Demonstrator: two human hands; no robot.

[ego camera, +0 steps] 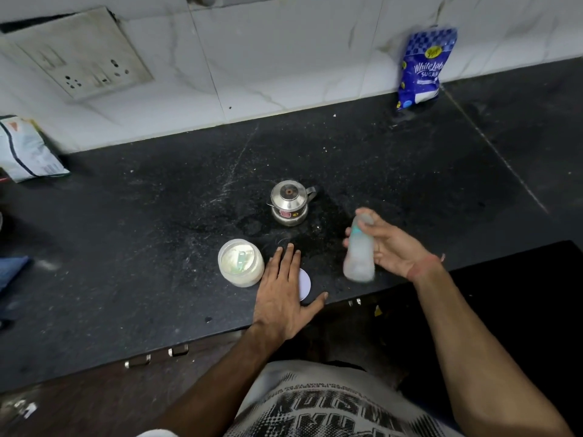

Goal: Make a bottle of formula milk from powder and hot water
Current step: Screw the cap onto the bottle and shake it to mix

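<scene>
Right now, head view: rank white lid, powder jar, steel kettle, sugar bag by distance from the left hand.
1. white lid, partly under the left hand
2. powder jar, just left of it
3. steel kettle, behind it
4. sugar bag, far right at the wall

A black speckled stone counter [157, 216] meets white marble-veined wall tiles [268, 58] bearing a grimy socket plate [85, 55].

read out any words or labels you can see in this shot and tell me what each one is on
"White Label SUGAR", last letters cut by a fold: blue sugar bag against the wall.
Small red sticker on the steel kettle: too small to read.
Packet at the left edge: print blurred.
Shirt lettering: upside down, illegible.
</scene>
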